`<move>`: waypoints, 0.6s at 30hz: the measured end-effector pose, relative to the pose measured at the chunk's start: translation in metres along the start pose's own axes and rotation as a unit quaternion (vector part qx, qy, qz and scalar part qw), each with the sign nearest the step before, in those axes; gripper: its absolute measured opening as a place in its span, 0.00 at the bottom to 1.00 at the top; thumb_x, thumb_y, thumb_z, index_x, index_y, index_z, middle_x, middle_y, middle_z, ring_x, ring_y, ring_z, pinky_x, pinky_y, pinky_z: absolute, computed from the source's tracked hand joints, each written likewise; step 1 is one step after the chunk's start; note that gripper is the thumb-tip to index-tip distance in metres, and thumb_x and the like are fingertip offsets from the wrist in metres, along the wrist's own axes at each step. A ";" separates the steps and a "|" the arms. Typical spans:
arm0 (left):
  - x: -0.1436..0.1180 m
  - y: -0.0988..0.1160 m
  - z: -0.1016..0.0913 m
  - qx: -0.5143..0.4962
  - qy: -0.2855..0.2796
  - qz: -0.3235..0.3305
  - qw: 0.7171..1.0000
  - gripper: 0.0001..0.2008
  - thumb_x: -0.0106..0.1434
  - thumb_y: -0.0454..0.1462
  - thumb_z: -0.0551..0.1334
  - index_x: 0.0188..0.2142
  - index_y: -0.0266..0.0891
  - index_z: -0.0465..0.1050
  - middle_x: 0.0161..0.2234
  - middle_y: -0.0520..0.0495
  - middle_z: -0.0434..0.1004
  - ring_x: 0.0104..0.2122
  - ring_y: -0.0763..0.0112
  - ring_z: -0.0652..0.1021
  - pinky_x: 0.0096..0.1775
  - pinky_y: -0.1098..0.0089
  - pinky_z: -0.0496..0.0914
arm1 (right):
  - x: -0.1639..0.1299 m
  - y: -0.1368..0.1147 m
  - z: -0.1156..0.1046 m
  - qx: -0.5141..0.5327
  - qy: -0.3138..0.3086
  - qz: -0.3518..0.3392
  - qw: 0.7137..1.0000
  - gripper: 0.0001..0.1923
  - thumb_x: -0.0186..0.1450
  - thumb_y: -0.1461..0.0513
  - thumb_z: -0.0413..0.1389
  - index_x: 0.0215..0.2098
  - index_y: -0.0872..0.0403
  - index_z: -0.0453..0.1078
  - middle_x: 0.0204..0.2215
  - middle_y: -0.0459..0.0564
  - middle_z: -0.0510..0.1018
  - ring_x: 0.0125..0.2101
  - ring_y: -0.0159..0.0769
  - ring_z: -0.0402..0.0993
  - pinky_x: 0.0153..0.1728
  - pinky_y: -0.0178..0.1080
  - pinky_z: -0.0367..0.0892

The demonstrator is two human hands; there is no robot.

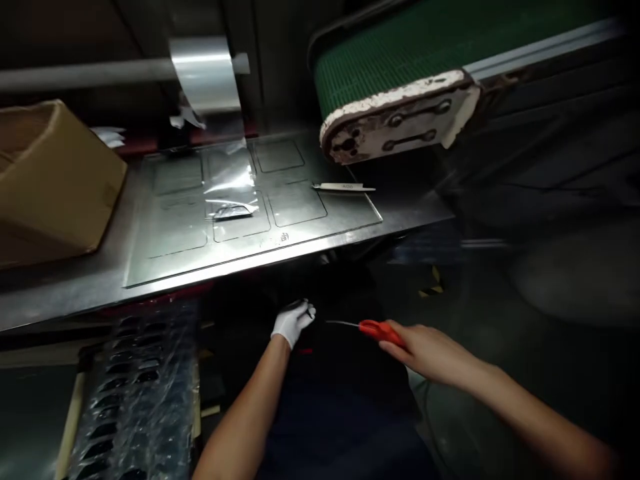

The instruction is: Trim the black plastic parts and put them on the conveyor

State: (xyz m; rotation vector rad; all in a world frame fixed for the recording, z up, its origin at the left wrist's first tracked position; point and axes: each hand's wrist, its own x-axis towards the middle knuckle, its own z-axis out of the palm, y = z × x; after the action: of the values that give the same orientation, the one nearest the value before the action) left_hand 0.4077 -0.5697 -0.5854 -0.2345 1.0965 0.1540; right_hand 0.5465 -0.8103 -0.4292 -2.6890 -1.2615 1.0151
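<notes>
My left hand, in a white glove, is closed in front of my body below the bench edge. A dark edge shows at its fingers, but I cannot make out what it belongs to against the dark background. Bare and closed, my right hand grips a red-handled tool with a thin metal tip pointing left toward the gloved hand. The tip and the glove are apart. Above both hands, a clear film strip hangs onto a glass-like sheet marked with rounded rectangles; a dark curved piece lies at the strip's lower end.
White tweezers lie on the sheet. A cardboard box stands on the metal bench at left. A green conveyor belt juts in at upper right. At lower left, a clear plastic tray holds several dark curved pieces.
</notes>
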 end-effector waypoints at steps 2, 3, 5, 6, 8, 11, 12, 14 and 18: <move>0.011 0.010 -0.006 0.165 -0.014 0.079 0.983 0.14 0.70 0.38 0.66 0.53 0.35 0.74 0.50 0.42 0.79 0.45 0.63 0.81 0.44 0.60 0.80 | 0.011 -0.009 -0.018 -0.025 -0.015 -0.002 1.000 0.19 0.75 0.47 0.47 0.48 0.48 0.71 0.30 0.50 0.81 0.30 0.46 0.79 0.27 0.39 0.59; 0.014 0.015 -0.009 0.236 -0.018 0.114 0.965 0.14 0.70 0.39 0.66 0.53 0.35 0.74 0.51 0.42 0.79 0.46 0.62 0.81 0.46 0.58 0.80 | 0.017 -0.014 -0.028 -0.031 -0.020 -0.003 0.999 0.18 0.74 0.46 0.47 0.47 0.49 0.70 0.31 0.50 0.81 0.30 0.46 0.79 0.27 0.38 0.58; 0.016 0.023 -0.012 0.358 -0.020 0.170 0.918 0.15 0.70 0.40 0.66 0.53 0.35 0.75 0.53 0.41 0.78 0.50 0.59 0.80 0.50 0.54 0.78 | 0.025 -0.021 -0.045 -0.037 -0.034 -0.006 0.999 0.18 0.74 0.46 0.47 0.46 0.49 0.70 0.31 0.49 0.81 0.30 0.45 0.79 0.27 0.37 0.57; 0.017 0.024 -0.013 0.407 -0.019 0.191 0.893 0.14 0.70 0.40 0.66 0.52 0.36 0.75 0.55 0.40 0.77 0.52 0.58 0.79 0.53 0.51 0.76 | 0.027 -0.023 -0.051 -0.040 -0.037 -0.007 0.999 0.18 0.74 0.46 0.48 0.45 0.49 0.70 0.30 0.49 0.81 0.29 0.45 0.78 0.27 0.37 0.57; 0.018 0.024 -0.016 0.484 -0.020 0.221 0.846 0.14 0.70 0.41 0.66 0.52 0.38 0.76 0.59 0.40 0.75 0.58 0.55 0.76 0.59 0.48 0.72 | 0.029 -0.023 -0.060 -0.055 -0.035 -0.006 0.998 0.18 0.74 0.46 0.48 0.46 0.48 0.70 0.29 0.49 0.80 0.28 0.44 0.77 0.26 0.38 0.56; 0.020 0.019 -0.017 0.540 -0.026 0.238 0.807 0.13 0.70 0.40 0.66 0.52 0.40 0.77 0.62 0.40 0.72 0.62 0.54 0.72 0.63 0.46 0.67 | 0.029 -0.019 -0.069 -0.066 -0.042 -0.018 0.997 0.18 0.73 0.46 0.49 0.48 0.48 0.71 0.29 0.49 0.80 0.27 0.44 0.77 0.26 0.38 0.56; 0.020 0.018 -0.017 0.542 -0.026 0.239 0.805 0.13 0.70 0.40 0.66 0.52 0.40 0.77 0.62 0.40 0.73 0.61 0.54 0.73 0.63 0.46 0.68 | 0.029 -0.019 -0.070 -0.064 -0.042 -0.022 0.997 0.18 0.73 0.46 0.49 0.48 0.48 0.71 0.29 0.49 0.80 0.27 0.44 0.77 0.26 0.38 0.56; 0.019 0.017 -0.015 0.522 -0.023 0.238 0.819 0.13 0.70 0.41 0.66 0.52 0.40 0.77 0.60 0.40 0.74 0.59 0.55 0.75 0.60 0.48 0.71 | 0.028 -0.018 -0.072 -0.058 -0.032 -0.024 0.997 0.18 0.73 0.47 0.49 0.48 0.48 0.71 0.29 0.49 0.79 0.27 0.44 0.76 0.26 0.38 0.55; 0.014 0.022 -0.008 0.402 -0.017 0.236 0.885 0.16 0.71 0.42 0.65 0.54 0.36 0.74 0.54 0.40 0.77 0.50 0.58 0.79 0.51 0.53 0.78 | 0.023 -0.017 -0.065 -0.003 -0.044 -0.050 0.998 0.15 0.73 0.48 0.51 0.42 0.47 0.71 0.27 0.46 0.78 0.24 0.39 0.73 0.25 0.38 0.55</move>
State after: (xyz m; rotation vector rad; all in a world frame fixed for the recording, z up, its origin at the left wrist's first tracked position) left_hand 0.4019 -0.5510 -0.6037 0.7867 1.0807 0.1230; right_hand 0.5817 -0.7661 -0.3864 -2.5814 -1.3994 1.1291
